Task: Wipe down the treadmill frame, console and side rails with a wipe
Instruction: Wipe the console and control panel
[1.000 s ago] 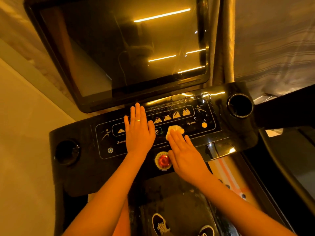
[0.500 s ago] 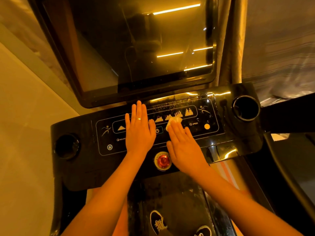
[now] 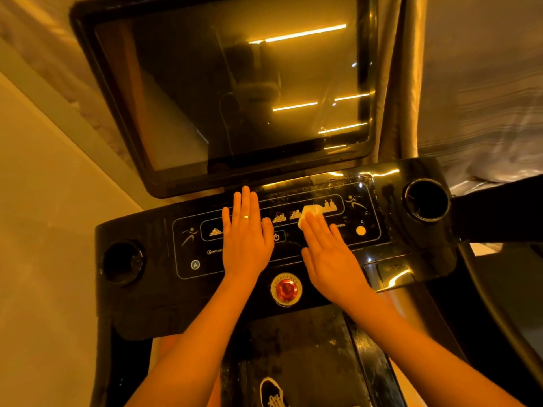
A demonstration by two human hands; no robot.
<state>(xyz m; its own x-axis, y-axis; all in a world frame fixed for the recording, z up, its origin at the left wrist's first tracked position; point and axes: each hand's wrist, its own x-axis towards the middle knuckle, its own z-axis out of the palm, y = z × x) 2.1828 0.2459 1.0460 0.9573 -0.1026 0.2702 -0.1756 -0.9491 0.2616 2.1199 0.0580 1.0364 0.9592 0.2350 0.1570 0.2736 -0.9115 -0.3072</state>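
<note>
The treadmill's glossy black console (image 3: 141,301) fills the middle of the head view, with a printed control panel (image 3: 364,201) and a large dark screen (image 3: 235,92) above it. My left hand (image 3: 245,239) lies flat on the panel's left half, fingers straight, a ring on one finger. My right hand (image 3: 329,254) presses a small white wipe (image 3: 311,212) flat against the panel near the bar-graph icons; only the wipe's far end shows past my fingertips.
A red emergency button (image 3: 285,289) sits between my wrists. Round cup holders sit at the console's left (image 3: 122,261) and right (image 3: 426,199) ends. A dark side rail (image 3: 499,304) runs along the right. The belt (image 3: 308,356) and my shoe (image 3: 271,392) lie below. Curtains hang behind.
My right hand has slid the wipe up and to the right across the panel. My left hand has stayed flat in the same place.
</note>
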